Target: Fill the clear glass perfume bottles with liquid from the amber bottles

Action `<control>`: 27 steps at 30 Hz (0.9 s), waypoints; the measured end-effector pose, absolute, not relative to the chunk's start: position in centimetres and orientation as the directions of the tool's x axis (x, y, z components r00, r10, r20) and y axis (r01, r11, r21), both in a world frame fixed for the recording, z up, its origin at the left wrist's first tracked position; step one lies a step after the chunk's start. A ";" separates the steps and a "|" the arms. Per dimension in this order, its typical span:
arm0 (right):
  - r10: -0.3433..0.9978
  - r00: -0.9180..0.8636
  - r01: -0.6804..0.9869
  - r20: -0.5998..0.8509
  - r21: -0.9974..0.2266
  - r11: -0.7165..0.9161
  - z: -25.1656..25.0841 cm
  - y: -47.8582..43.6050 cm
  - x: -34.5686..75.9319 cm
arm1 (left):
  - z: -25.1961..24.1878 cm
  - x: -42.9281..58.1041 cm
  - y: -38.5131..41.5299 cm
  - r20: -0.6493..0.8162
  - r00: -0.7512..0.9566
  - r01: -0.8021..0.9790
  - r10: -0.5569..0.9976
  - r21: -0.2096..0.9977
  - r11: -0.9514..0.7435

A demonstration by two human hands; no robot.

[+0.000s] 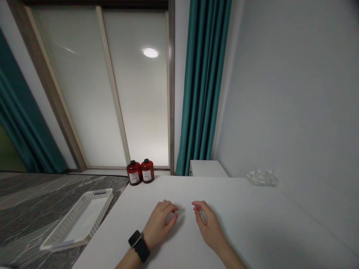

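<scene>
Both hands are over the white table (238, 209), a gap between them. My left hand (160, 223), with a black watch (139, 245) on its wrist, has loosely bent fingers, the thumb a little apart from them. Nothing shows in its grasp. To its right, my right hand (209, 226) is curved in a similar way, thumb and fingers slightly parted around bare air. Two dark red bottles (134, 175) with black caps and white labels stand side by side at the table's far left corner, beyond my left hand and untouched.
A white perforated basket (97, 209) sits left of the table on a grey patterned surface (25, 201). A clear plastic-looking item (262, 178) lies at the far right, by the wall. Behind the table are a white cabinet (208, 169), a teal curtain (203, 93) and frosted sliding doors (140, 104).
</scene>
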State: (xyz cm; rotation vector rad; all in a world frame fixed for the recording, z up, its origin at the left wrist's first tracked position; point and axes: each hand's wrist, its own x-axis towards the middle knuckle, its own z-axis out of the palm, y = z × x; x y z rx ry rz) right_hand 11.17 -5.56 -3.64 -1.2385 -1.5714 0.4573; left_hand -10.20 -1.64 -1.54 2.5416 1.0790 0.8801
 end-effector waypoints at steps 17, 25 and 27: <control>0.855 0.031 0.499 0.517 -0.749 0.435 -3.8 -5.7 11.3 | -1.5 -10.4 -1.6 0.437 0.555 0.582 0.707 0.404 -0.706; 0.856 0.032 0.504 0.516 -0.748 0.432 -3.9 -5.7 11.3 | -1.8 -10.4 -1.5 0.456 0.567 0.559 0.686 0.399 -0.727; 0.859 0.032 0.499 0.511 -0.753 0.429 -3.9 -5.8 11.2 | -1.8 -10.3 -1.6 0.461 0.568 0.552 0.682 0.401 -0.731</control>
